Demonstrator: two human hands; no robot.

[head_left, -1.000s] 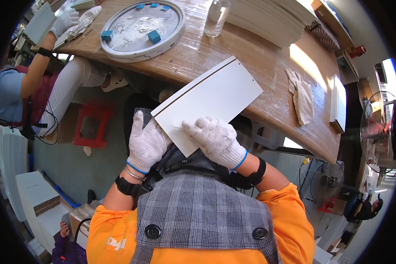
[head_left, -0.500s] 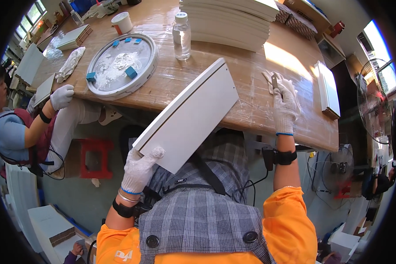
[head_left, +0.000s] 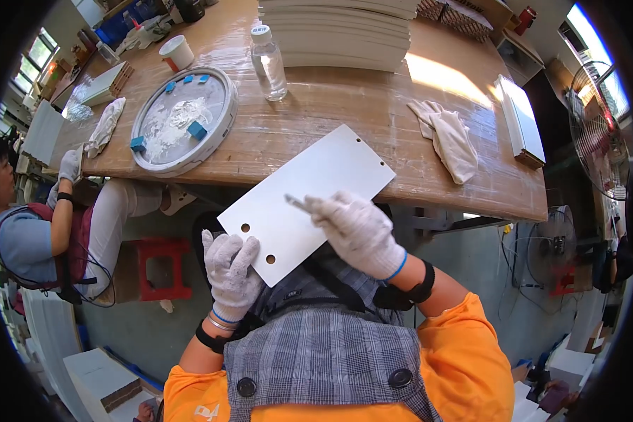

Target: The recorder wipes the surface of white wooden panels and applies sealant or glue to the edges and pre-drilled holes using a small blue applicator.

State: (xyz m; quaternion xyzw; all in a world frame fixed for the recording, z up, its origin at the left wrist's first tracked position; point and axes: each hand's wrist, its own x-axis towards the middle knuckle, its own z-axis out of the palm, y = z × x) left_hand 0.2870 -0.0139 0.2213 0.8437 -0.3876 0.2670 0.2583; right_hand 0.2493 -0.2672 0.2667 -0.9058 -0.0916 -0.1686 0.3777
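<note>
A white rectangular board (head_left: 281,218) is tilted in front of me, its far end over the table's front edge. It has two larger round holes near its lower left end and two small ones at the far end. My left hand (head_left: 231,271), in a white knitted glove, grips the board's near left end. My right hand (head_left: 359,235), gloved too, is over the board, closed around a thin grey metal blade (head_left: 297,204). The blade is blurred, and I cannot tell whether it touches the board. A pale cloth glove (head_left: 451,144) lies on the table to the right.
On the wooden table (head_left: 316,112) stand a round grey lid (head_left: 221,133) with white paste and blue blocks, a clear bottle (head_left: 269,67), a white cup (head_left: 177,53) and stacked white boards (head_left: 337,35). Another white board (head_left: 520,123) lies right. A person (head_left: 32,239) sits left.
My right hand has picked the blade up off the cloth glove and moved left over the board. The board has turned from edge-up to show its broad face with holes.
</note>
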